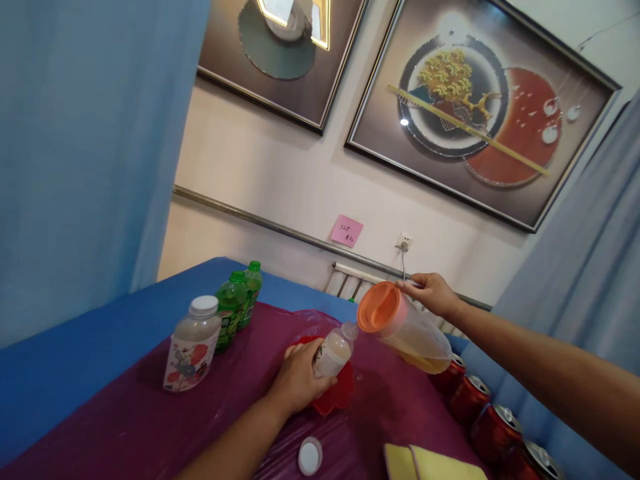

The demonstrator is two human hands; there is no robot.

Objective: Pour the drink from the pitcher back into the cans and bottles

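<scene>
My left hand [296, 375] is wrapped round a small clear bottle [334, 353] with pale liquid inside, its open mouth tilted up to the right. Under it sits a red dish [334, 393]. My right hand [433, 293] grips a translucent pitcher [417, 333] with an orange lid [379, 307]. The pitcher lies almost on its side in the air, lid end at the bottle's mouth, yellowish liquid along its lower side. Whether liquid is passing between them I cannot tell. A loose white cap [310, 456] rests on the purple sheet nearer to me.
Left stand a white-capped bottle with a floral label [191, 350] and two green bottles [233, 310]. Several red cans [470, 398] line the right side. A folded yellow cloth [435, 463] lies in front. Purple plastic sheet [130, 413] covers the blue surface [65, 363].
</scene>
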